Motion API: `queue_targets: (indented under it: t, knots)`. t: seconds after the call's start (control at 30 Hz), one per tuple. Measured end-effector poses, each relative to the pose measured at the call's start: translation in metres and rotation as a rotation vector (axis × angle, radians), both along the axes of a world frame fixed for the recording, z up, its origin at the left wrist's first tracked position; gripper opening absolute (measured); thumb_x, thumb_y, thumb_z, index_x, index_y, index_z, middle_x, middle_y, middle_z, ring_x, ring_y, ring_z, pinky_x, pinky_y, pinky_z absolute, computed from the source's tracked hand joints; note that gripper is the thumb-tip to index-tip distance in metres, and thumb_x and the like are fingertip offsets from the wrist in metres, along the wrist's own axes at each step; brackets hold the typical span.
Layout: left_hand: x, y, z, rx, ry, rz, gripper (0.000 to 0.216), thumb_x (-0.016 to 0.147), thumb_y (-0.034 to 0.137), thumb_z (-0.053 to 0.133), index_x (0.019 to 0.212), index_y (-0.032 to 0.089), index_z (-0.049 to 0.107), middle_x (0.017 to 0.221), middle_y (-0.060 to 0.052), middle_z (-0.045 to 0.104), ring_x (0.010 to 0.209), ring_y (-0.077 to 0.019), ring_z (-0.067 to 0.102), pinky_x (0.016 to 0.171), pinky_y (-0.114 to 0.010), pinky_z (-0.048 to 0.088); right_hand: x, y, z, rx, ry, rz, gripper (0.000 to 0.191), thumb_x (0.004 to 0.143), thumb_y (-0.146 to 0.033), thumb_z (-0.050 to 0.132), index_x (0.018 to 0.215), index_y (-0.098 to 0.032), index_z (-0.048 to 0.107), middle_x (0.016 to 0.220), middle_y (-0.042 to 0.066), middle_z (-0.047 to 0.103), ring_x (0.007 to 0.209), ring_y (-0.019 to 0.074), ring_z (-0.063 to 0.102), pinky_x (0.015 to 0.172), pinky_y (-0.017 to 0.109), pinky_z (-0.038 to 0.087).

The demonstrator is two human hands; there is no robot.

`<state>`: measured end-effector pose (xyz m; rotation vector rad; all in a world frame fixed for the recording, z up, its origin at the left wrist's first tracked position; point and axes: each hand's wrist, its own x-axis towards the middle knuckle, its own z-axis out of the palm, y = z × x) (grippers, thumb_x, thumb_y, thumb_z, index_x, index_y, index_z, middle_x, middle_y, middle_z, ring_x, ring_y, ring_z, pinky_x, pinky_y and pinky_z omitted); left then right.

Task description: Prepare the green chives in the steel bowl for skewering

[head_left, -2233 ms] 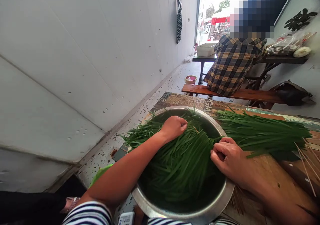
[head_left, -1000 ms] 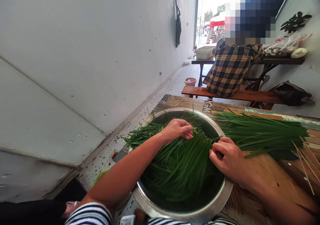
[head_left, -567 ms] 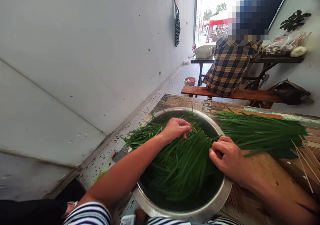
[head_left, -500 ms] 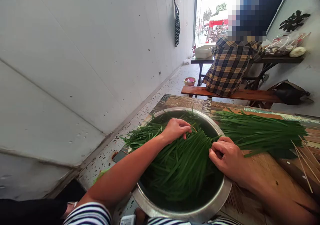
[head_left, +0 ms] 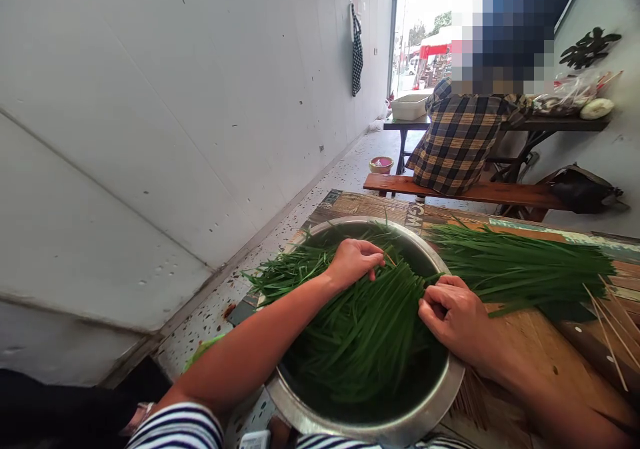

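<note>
A wide steel basin [head_left: 453, 382] in front of me is full of long green garlic chives [head_left: 370, 329]. Over it my left hand [head_left: 355, 262] is closed in a pinch, with a thin bamboo skewer [head_left: 391, 260] showing at its fingertips. A row of chives hangs side by side from the line between my two hands, draping down into the basin. At the row's right end, by the basin rim, my right hand [head_left: 453, 312] pinches chive ends between thumb and fingers. The skewer's far end is hidden among the chives.
On the wooden table [head_left: 520, 329] to the right lies a pile of chives [head_left: 525, 266], with loose skewers [head_left: 607, 336] beside it. More sticks [head_left: 470, 399] lie by the basin. Ahead, a person in a plaid shirt [head_left: 457, 139] sits on a bench [head_left: 390, 182]. A wall [head_left: 175, 136] runs along the left.
Both hands keep nearly the same place and grip at the chives. The view has shifted slightly.
</note>
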<state>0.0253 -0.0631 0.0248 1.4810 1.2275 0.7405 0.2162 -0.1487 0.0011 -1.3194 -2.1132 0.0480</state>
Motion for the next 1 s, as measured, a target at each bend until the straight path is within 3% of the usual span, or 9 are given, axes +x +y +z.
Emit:
queue_targets:
  t: [0.57,0.63,0.77,0.8,0.93,1.0]
  knots:
    - [-0.002,-0.001,-0.008,0.07,0.083,-0.047,0.022,0.074,0.023,0.059,0.087,0.009,0.07,0.075,-0.006,0.071,0.042,-0.0056,0.052,0.044,-0.017,0.041,-0.002,-0.001,0.004,0.004,0.01,-0.004,0.032,0.078,-0.019,0.048,0.048,-0.021,0.035,0.044,-0.006,0.041,0.046,0.009,0.038,0.066,0.026,0.039]
    - [-0.003,-0.004,-0.004,0.101,0.132,-0.105,0.023,0.075,0.023,0.058,0.089,0.01,0.071,0.079,-0.006,0.072,0.046,-0.0073,0.055,0.048,-0.019,0.044,-0.002,-0.001,0.004,0.004,0.006,-0.008,0.032,0.078,-0.019,0.048,0.049,-0.021,0.035,0.044,-0.006,0.04,0.047,0.009,0.038,0.066,0.026,0.039]
    - [-0.012,-0.003,0.012,0.256,0.23,-0.389,0.021,0.073,0.018,0.06,0.088,0.017,0.073,0.089,-0.003,0.072,0.075,-0.0129,0.064,0.071,-0.021,0.05,-0.001,0.0,0.002,-0.006,-0.005,-0.013,0.033,0.079,-0.02,0.047,0.049,-0.021,0.033,0.045,-0.005,0.04,0.047,0.0094,0.039,0.065,0.026,0.039]
    - [-0.015,-0.001,0.014,0.311,0.271,-0.391,0.021,0.073,0.018,0.06,0.089,0.018,0.073,0.088,-0.002,0.072,0.079,-0.0134,0.063,0.074,-0.021,0.049,-0.001,0.0,0.002,-0.008,-0.007,-0.012,0.033,0.079,-0.02,0.047,0.05,-0.021,0.033,0.045,-0.005,0.04,0.047,0.0094,0.038,0.065,0.026,0.039]
    - [-0.025,0.015,0.008,0.507,0.493,-0.047,0.021,0.077,0.023,0.057,0.089,0.018,0.073,0.082,-0.004,0.07,0.076,-0.0147,0.062,0.076,-0.025,0.047,0.0,0.001,0.0,-0.021,-0.02,0.001,0.033,0.079,-0.021,0.047,0.05,-0.021,0.032,0.044,-0.006,0.039,0.047,0.0091,0.037,0.067,0.027,0.039]
    - [-0.024,0.022,-0.001,0.539,0.571,-0.016,0.022,0.077,0.029,0.057,0.086,0.017,0.073,0.08,-0.006,0.069,0.076,-0.0156,0.061,0.076,-0.027,0.046,0.001,0.001,0.0,-0.019,-0.024,-0.002,0.033,0.079,-0.021,0.048,0.049,-0.021,0.033,0.044,-0.006,0.039,0.047,0.0093,0.038,0.067,0.027,0.039]
